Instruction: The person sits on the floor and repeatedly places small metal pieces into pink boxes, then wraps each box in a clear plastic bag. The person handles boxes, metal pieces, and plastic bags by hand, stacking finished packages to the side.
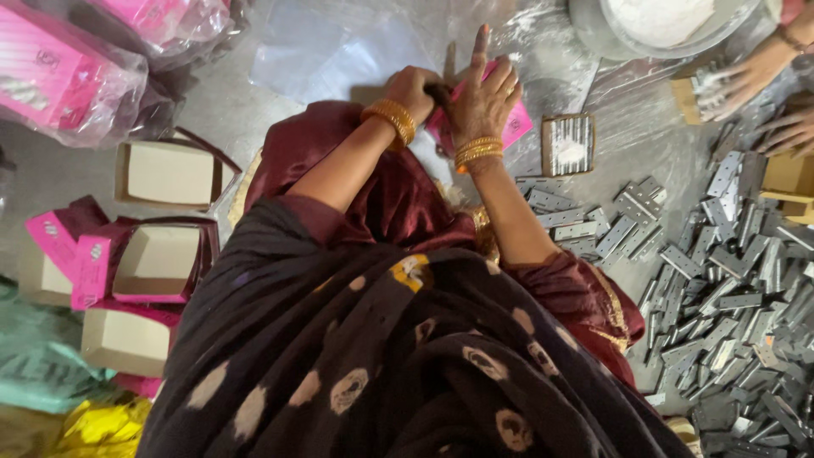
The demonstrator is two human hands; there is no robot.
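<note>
My left hand [413, 88] and my right hand [483, 93] meet over a small pink box [515, 125] on the floor just beyond my knee. Both hands grip it; the right hand lies on top with the index finger raised, and the left hand closes on its near left side. Most of the box is hidden under my fingers. Gold bangles ring both wrists. A filled open box of metal pieces [568, 144] lies just right of my right hand.
A heap of grey metal hinges [721, 288] spreads at right. Open pink-and-cream boxes [161, 259] stand at left, bagged pink boxes [59, 72] at top left. Another person's hands [763, 76] work at top right beside a metal bowl [653, 34].
</note>
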